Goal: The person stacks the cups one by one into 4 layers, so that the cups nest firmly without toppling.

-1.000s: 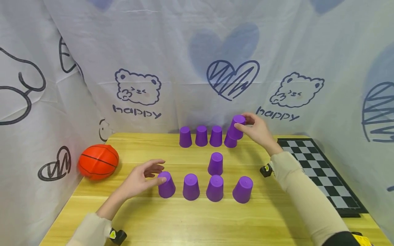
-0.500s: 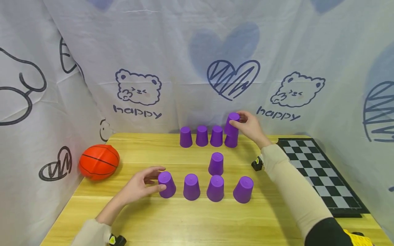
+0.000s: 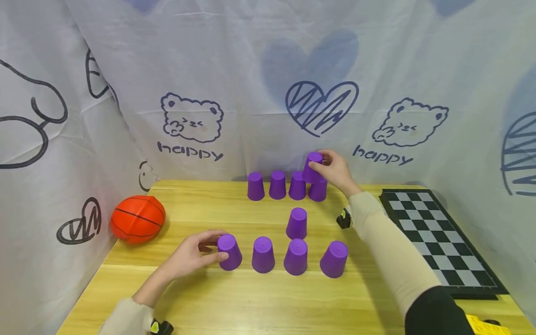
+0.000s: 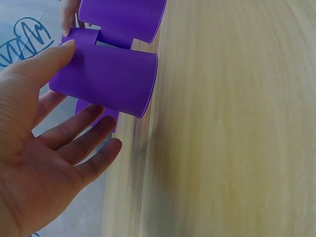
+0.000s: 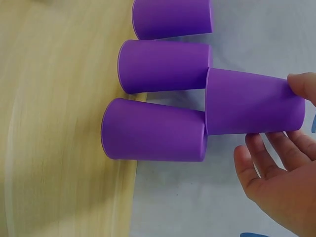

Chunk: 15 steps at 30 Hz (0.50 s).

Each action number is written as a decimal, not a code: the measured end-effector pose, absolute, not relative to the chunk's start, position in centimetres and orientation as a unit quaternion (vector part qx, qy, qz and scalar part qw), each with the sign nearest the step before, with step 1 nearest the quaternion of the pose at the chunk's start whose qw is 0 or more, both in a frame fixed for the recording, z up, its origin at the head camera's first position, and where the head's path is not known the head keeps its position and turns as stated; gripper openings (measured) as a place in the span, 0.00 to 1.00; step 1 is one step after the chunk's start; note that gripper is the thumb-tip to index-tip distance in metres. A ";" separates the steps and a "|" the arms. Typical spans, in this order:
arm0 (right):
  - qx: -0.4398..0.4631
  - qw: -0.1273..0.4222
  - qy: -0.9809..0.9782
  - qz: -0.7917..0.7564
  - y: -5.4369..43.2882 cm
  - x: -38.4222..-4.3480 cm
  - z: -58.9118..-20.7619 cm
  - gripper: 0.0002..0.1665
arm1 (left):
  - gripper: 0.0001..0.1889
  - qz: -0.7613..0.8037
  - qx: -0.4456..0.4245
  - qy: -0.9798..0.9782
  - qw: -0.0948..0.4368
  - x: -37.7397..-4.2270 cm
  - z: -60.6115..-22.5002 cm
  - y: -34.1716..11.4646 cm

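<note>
My right hand point(image 3: 336, 170) grips an upside-down purple cup point(image 5: 254, 101) by its narrow end, thumb on one side and fingers on the other. In the right wrist view that cup's rim meets the tops of two neighbouring cups, the end cup point(image 5: 153, 131) and the one beside it point(image 5: 165, 66), bridging them. My left hand point(image 3: 192, 255) is around the leftmost front purple cup point(image 3: 230, 252), pinching it between thumb and index finger; the other fingers point(image 4: 79, 143) are spread loosely. That cup stands upside down on the table.
More upside-down cups stand in the back row point(image 3: 256, 187) and front row point(image 3: 263, 255), with one cup point(image 3: 297, 224) between the rows. A red ball point(image 3: 138, 219) lies left on the wooden table point(image 3: 251, 307). A checkered board point(image 3: 439, 232) lies right, near yellow bricks point(image 3: 485, 324).
My right hand has moved its cup left, from over the end back-row cup to across the last two. My left hand's fingers have closed in around the leftmost front cup.
</note>
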State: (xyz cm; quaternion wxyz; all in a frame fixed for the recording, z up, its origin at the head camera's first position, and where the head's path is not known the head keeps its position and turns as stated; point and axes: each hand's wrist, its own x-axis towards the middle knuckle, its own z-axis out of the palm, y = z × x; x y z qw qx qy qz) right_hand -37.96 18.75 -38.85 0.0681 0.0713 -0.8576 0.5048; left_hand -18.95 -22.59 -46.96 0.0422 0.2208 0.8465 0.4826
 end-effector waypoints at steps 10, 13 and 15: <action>0.068 0.071 -0.860 0.501 18.5 -38.7 -38.9 0.36 | 0.29 0.483 0.225 0.845 0.043 -19.0 -46.8 -22.6; 0.068 0.071 -0.860 0.502 18.5 -38.9 -39.0 0.36 | 0.29 0.482 0.225 0.846 0.043 -18.9 -46.8 -22.6; 0.068 0.071 -0.861 0.500 18.4 -39.0 -39.1 0.36 | 0.30 0.482 0.225 0.846 0.045 -18.9 -46.8 -22.6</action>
